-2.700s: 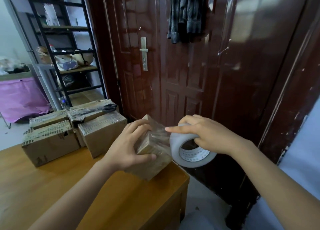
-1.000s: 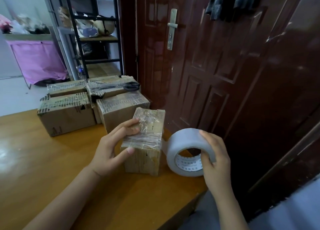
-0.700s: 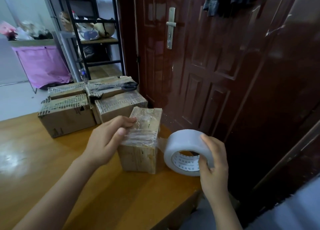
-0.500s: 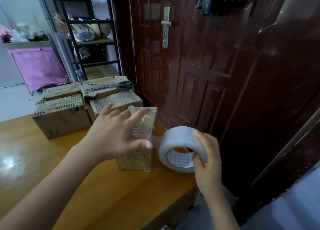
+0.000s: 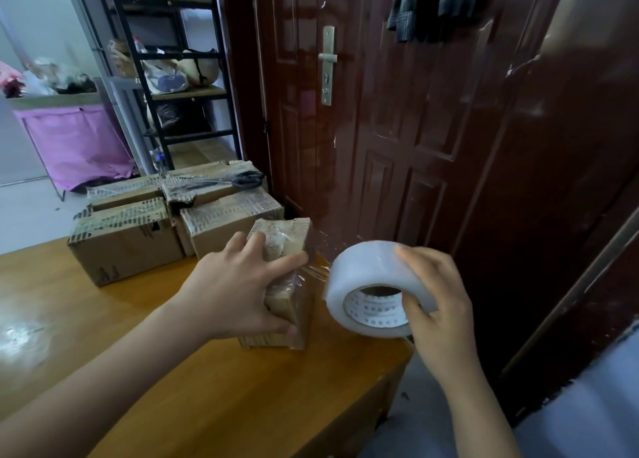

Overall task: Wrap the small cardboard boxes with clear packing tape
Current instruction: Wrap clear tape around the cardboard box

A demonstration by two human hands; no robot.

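A small cardboard box (image 5: 290, 236) partly covered in clear tape stands upright on the wooden table (image 5: 103, 336) near its right edge. My left hand (image 5: 238, 288) grips the box from the left, fingers over its top and thumb low on the front. My right hand (image 5: 435, 305) holds the roll of clear packing tape (image 5: 366, 278) just right of the box, thumb inside the core and fingers over the outer rim. A short strip of tape runs from the roll to the box's right side.
Several taped cardboard boxes (image 5: 128, 240) sit grouped at the table's far side, with black scissors (image 5: 238, 180) lying on one. A dark red door (image 5: 380, 112) stands close behind the table's right edge. A black shelf rack (image 5: 173, 77) and pink cloth (image 5: 72, 143) are at the back left.
My left hand slid over the box's top and now clamps its left side and front. The roll stayed just right of the box, the tape strip still attached.
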